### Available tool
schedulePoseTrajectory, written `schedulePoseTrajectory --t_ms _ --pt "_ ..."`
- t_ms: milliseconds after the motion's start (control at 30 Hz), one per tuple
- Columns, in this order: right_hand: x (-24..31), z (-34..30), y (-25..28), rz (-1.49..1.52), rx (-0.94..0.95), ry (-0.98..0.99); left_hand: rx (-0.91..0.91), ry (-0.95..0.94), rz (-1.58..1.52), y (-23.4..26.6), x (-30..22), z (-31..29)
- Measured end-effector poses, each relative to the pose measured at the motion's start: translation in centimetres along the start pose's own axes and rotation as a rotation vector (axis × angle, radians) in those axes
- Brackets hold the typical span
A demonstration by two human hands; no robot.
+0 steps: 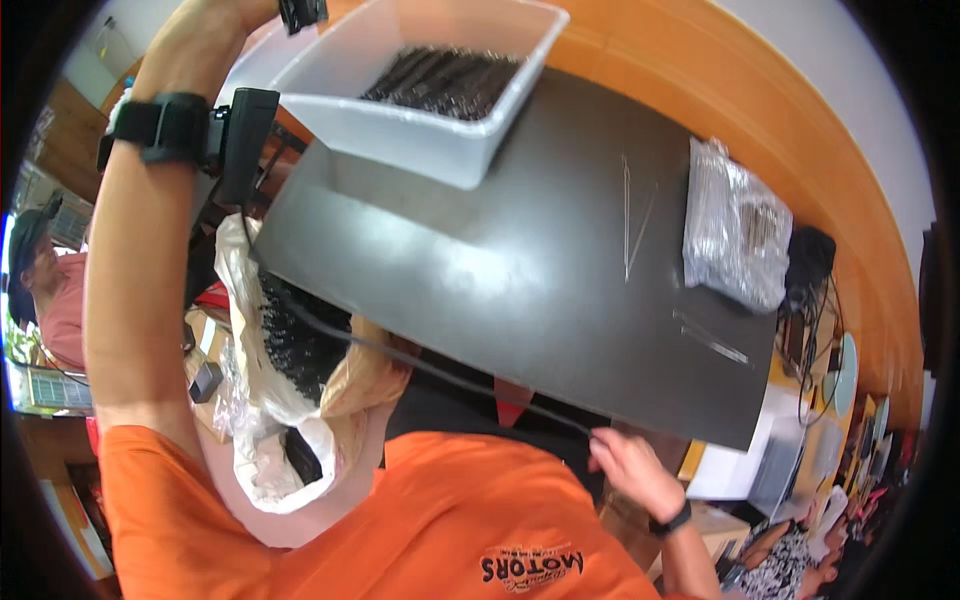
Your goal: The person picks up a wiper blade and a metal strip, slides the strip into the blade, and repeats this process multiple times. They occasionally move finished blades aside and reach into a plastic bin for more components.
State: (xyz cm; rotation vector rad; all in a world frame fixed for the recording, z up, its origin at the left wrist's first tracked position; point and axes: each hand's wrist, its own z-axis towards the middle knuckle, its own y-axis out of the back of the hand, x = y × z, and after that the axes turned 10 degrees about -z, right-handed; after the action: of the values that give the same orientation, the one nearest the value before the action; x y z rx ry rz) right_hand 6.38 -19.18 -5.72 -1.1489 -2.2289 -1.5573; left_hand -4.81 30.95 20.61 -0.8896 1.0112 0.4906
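Note:
My right hand [637, 472] is by the near edge of the dark table, its fingers closed on the end of a long black cable [450, 378]. The cable slants across the front of my body, up to a black device [245, 145] strapped to my left forearm. That arm is raised at the left, and my left hand [225, 15] is cut off by the upper edge, so its fingers do not show. Nearest to it is a translucent plastic tub [400, 125] holding a pile of thin dark pieces [445, 80].
The dark table [420, 240] carries thin metal rods [628, 215] and a clear plastic-wrapped bundle [735, 225]. Below its left edge stands a white sack [240, 290] with black pieces inside. A person in pink [65, 310] is at far left; black cables [825, 350] hang at right.

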Motion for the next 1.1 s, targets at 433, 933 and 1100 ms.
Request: schedulePoseTrajectory --t_ms 433,933,1100 --pt "14.9 5.0 15.2 0.251 0.179 0.793 0.285 0.88 1.151 1.2 11.9 8.2" --pt "12.9 8.7 14.9 0.285 0.284 0.766 0.447 0.676 1.733 1.9 16.3 10.9" --pt "12.6 8.5 14.5 0.282 0.263 0.721 0.534 0.581 1.93 3.5 16.1 11.5"
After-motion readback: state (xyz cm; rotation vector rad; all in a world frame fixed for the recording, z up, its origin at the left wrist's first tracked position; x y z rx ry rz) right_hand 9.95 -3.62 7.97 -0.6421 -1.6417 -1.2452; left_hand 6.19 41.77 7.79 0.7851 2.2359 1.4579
